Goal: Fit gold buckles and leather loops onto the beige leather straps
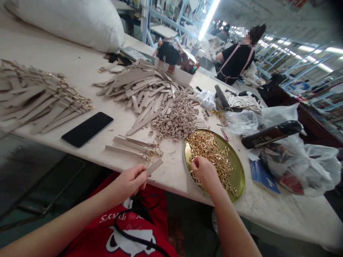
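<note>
left hand (131, 182) fingers pinch a strap (154, 166) by one end so its tip pokes free, right hand (205, 174) fingers bunch shut among buckles (211, 148), tray (237, 171) parked handily right under them.

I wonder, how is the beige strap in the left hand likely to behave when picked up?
The strap juts straight from the left hand without drooping, so probably fairly stiff. It looks thin and flat, so likely light and unlikely to roll.
</note>
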`<state>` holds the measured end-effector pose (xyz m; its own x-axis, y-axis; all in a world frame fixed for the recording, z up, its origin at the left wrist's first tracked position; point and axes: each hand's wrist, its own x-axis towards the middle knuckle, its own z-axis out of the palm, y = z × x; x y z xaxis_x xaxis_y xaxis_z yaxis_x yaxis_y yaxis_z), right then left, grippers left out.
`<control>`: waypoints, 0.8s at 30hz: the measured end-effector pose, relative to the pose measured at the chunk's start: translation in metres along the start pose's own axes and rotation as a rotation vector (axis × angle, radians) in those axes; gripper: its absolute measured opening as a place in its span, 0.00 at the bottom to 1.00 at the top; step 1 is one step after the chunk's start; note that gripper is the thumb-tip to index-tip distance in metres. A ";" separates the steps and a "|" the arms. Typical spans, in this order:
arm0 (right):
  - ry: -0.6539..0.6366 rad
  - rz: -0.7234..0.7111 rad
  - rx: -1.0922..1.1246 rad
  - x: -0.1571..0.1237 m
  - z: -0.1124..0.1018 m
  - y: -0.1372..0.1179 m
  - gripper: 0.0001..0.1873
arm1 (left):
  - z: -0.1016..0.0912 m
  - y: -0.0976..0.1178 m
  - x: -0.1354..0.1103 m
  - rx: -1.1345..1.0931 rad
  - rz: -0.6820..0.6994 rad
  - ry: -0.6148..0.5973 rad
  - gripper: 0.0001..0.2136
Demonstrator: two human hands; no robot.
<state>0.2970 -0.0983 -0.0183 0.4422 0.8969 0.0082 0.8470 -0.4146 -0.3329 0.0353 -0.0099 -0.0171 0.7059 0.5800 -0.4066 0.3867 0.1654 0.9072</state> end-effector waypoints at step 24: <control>-0.239 0.137 1.369 -0.064 0.053 -0.140 0.20 | -0.004 0.004 -0.019 -0.353 -0.006 0.071 0.11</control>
<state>0.1345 -0.0893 -0.0222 0.3189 0.9237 -0.2123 -0.2181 -0.1465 -0.9649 0.0212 -0.0174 -0.0052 0.6564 0.6303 -0.4145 0.1526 0.4272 0.8912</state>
